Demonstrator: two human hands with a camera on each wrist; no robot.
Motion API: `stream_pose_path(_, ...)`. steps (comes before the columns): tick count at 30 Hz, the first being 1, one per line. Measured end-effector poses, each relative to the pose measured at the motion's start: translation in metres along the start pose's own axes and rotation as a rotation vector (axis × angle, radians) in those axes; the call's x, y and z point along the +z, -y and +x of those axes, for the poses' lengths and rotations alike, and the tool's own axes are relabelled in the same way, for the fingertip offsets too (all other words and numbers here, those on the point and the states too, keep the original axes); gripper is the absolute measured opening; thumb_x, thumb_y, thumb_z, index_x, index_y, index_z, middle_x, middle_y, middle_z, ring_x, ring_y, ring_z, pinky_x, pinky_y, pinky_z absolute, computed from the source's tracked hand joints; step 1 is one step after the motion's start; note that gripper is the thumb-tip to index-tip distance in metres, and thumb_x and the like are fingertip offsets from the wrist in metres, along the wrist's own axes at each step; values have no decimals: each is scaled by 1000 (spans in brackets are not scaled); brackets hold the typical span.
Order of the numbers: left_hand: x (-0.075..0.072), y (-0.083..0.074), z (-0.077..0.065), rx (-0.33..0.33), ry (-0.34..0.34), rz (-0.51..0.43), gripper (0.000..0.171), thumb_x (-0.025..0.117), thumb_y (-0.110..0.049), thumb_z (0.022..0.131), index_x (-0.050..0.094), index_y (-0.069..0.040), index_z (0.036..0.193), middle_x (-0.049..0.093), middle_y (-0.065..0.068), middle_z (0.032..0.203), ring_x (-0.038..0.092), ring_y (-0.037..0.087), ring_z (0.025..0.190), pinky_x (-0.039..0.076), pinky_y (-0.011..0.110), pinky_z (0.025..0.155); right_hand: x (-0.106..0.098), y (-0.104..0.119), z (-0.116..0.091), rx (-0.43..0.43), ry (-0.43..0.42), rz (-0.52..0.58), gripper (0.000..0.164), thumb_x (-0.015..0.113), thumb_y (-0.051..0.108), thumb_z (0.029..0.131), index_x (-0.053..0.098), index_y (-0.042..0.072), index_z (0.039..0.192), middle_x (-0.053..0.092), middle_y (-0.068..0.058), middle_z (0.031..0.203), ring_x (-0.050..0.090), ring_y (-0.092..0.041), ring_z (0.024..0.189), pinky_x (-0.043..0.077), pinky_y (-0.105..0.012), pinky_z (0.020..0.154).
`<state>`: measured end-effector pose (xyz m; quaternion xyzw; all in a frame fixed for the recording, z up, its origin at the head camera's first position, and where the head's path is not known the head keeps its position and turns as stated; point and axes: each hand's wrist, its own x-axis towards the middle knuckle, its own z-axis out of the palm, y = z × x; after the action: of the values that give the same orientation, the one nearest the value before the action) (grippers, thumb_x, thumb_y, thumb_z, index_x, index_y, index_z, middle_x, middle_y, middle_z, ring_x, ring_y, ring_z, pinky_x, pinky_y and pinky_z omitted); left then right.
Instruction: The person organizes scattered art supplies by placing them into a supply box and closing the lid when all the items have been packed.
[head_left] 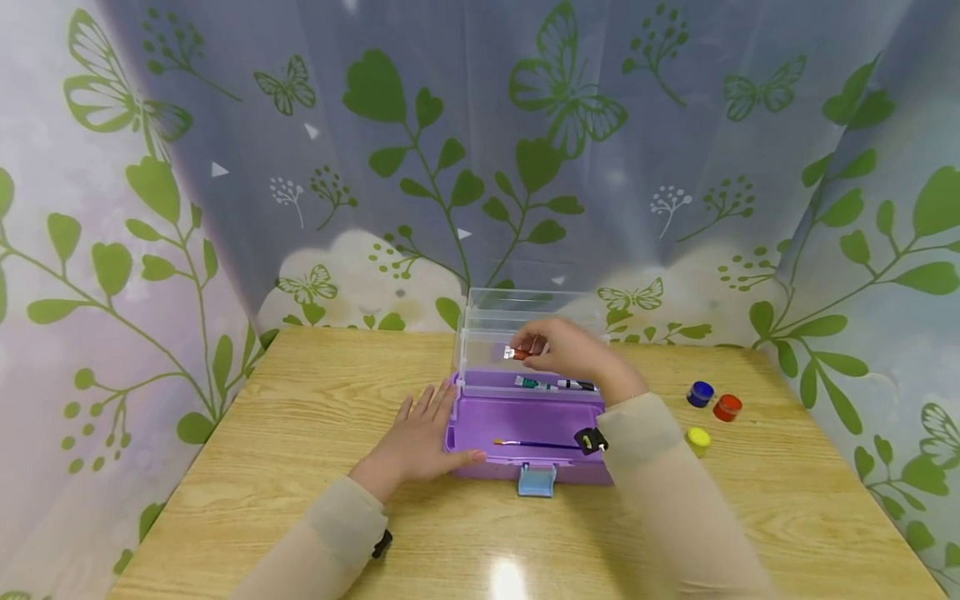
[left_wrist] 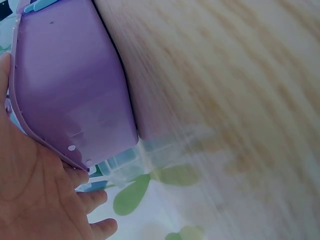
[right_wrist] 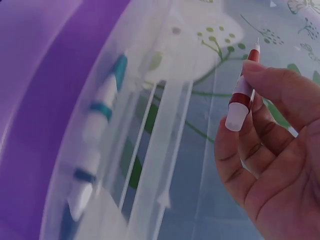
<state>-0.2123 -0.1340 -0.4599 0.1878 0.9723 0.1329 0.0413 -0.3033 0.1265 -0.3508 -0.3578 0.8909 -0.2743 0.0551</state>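
Note:
A purple box (head_left: 495, 472) with a raised clear lid (head_left: 480, 337) stands on the table. My left hand (head_left: 416, 442) rests spread on its left edge, thumb along the front rim; the left wrist view shows the palm beside the box's purple outer wall (left_wrist: 70, 75). Above the lid, my right hand (head_left: 570, 354) pinches a small red paint tube (head_left: 517, 354) between thumb and fingers. Its white cap (right_wrist: 235, 121) points down in the right wrist view. A green paint tube (head_left: 534, 383) and a black one (head_left: 576, 385) lie in the lid. Inside the box is a thin paintbrush (head_left: 528, 443).
Right of the box stand small paint pots: blue (head_left: 701, 394), red (head_left: 727, 407) and yellow (head_left: 698, 440). A light blue latch (head_left: 536, 481) hangs at the box's front. Behind the wooden table (head_left: 300, 400) hangs a patterned curtain (head_left: 465, 125).

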Motion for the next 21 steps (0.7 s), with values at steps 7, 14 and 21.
stream_pose_path(7, 0, 1, 0, 5, -5, -11, 116, 46, -82, 85, 6, -5, 161, 3, 10, 168, 7, 36, 153, 7, 57, 121, 18, 2, 18, 5, 52, 22, 21, 71, 5, 92, 72, 8, 112, 69, 0, 98, 64, -17, 90, 56, -33, 81)
stream_pose_path(14, 0, 0, 0, 1, -12, -23, 116, 48, -82, 84, 8, -4, 161, 6, 11, 168, 9, 37, 152, 7, 57, 121, 31, 1, 31, 45, 136, 10, 20, 70, 2, 91, 72, 8, 111, 68, -1, 95, 64, -15, 86, 56, -27, 73)
stream_pose_path(21, -1, -1, -1, -6, -5, -17, 115, 49, -81, 85, 9, -4, 161, 6, 11, 168, 10, 38, 152, 7, 57, 121, 39, -2, 37, 22, 166, -23, 17, 72, 0, 89, 72, 7, 104, 67, -2, 92, 62, -16, 84, 54, -28, 74)
